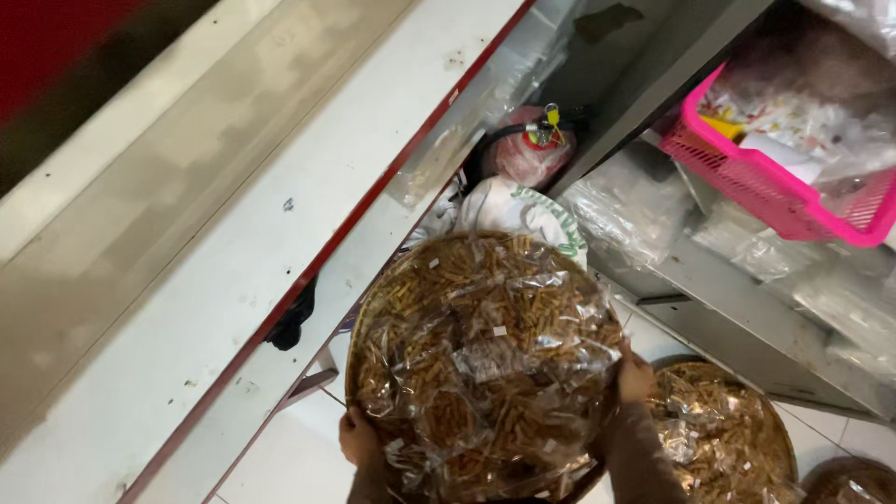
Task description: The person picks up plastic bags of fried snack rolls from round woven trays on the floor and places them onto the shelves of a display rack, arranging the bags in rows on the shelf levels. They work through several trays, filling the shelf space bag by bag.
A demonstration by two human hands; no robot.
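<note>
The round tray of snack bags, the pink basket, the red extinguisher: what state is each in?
Round tray: lifted, gripped at both edges by left hand and right hand, heaped with sealed snack bags.
Second tray: resting low, also full.
Pink basket: shelved, filled.
Extinguisher: plastic-wrapped.

Round tray [485, 364] hides both palms; bottom edge crops it.

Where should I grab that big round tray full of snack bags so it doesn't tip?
Probably by the rim of the round tray, on opposite sides, as the left hand and right hand do: it is wide, shallow and piled high, so two-sided support keeps it level.
</note>
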